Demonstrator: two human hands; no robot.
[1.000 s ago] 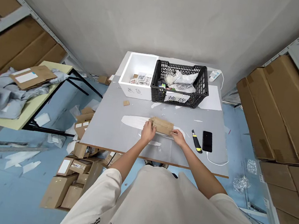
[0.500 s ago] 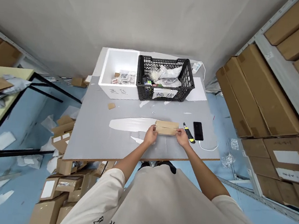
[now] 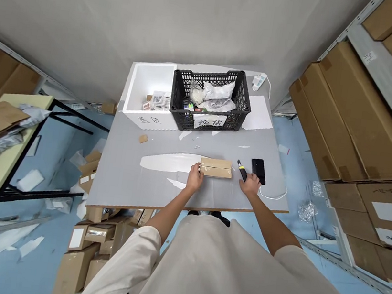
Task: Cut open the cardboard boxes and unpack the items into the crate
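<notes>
A small taped cardboard box (image 3: 216, 168) lies flat on the grey table. My left hand (image 3: 195, 178) is closed on its left end, thumb and fingers at the edge. To the right of the box, my right hand (image 3: 250, 184) is closed over the lower handle of a black-and-yellow utility knife (image 3: 242, 169), whose tip points away from me. The knife still lies at the tabletop, and my palm hides its rear end. Just beyond that hand is a black phone (image 3: 259, 170) with a white cable.
A white foam box (image 3: 152, 121) and a black plastic crate (image 3: 208, 123) holding bagged items stand at the back of the table (image 3: 120, 171). A power strip (image 3: 258, 82) lies behind. Cartons (image 3: 74, 271) pile up at the lower left; shelving with large boxes (image 3: 352, 110) rises at right.
My right hand has let go of the box's right end and moved right onto the utility knife. My left hand stays on the box. The view has shifted slightly.
</notes>
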